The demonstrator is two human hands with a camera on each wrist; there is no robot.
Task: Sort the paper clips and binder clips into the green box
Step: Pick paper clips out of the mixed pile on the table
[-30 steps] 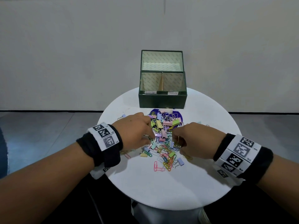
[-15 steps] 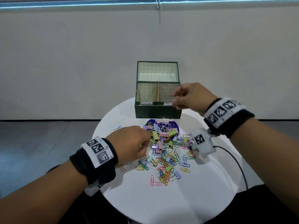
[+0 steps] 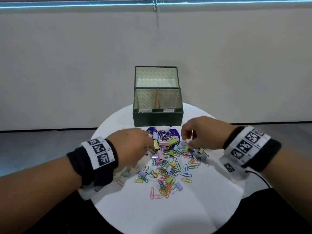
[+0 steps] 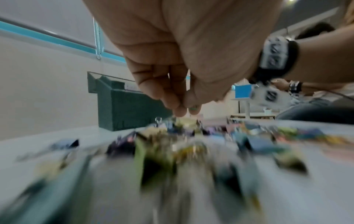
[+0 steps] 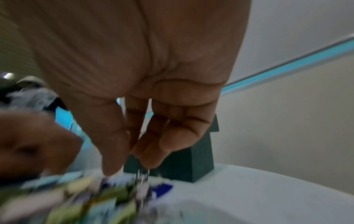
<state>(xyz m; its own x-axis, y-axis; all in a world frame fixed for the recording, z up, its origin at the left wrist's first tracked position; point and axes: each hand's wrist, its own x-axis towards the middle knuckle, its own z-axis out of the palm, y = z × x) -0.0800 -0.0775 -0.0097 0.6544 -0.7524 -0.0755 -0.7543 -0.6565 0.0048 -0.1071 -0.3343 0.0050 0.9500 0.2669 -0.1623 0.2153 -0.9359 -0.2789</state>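
A dark green box (image 3: 157,118) stands open at the back of the round white table (image 3: 168,215), with two front compartments. A pile of coloured paper clips and binder clips (image 3: 170,164) lies in front of it. My left hand (image 3: 151,146) is at the pile's left edge. In the left wrist view its fingertips (image 4: 186,109) pinch something small and green, blurred. My right hand (image 3: 188,142) is over the pile's upper right. In the right wrist view its thumb and fingers (image 5: 132,163) close on the thin wire handles of a binder clip (image 5: 142,173).
A blue round disc (image 3: 175,132) lies under the pile, just before the box. Loose clips reach the table's left edge (image 3: 125,173). A black cable (image 3: 260,179) trails off the table's right side. A plain wall rises behind the box.
My right hand came down from over the box's right compartment to the pile. My left hand stayed at the pile's left side, shifting slightly forward.
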